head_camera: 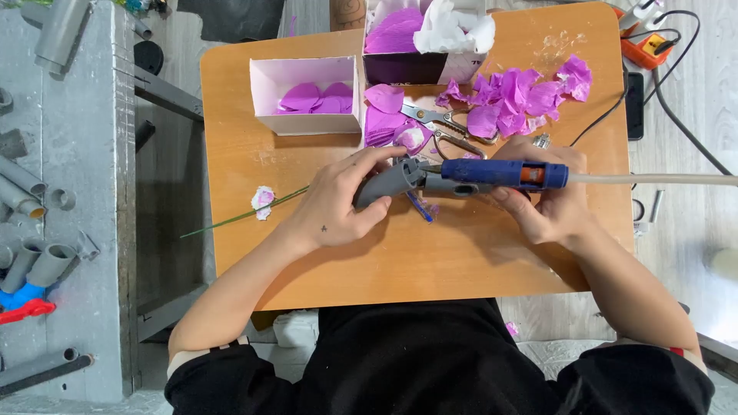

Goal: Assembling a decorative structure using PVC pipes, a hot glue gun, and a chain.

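Two hands are seen on one glue gun (469, 175), held level just above the wooden bench (231, 92). Far left, a thin green stem (231, 220) with a small pale flower head (263, 201) lies on the bench, apart from the hands. The left hand (338, 201) is closed around the grey grip end; the right hand (547, 201) is wrapped under the blue barrel, near where the glue stick (653, 179) enters. The gun is judged rigid, light, its plastic smooth; the nozzle is likely hot, so grip and barrel are the sound holds. Purple paper petals (515, 96), soft and easily crushed, lie beyond.
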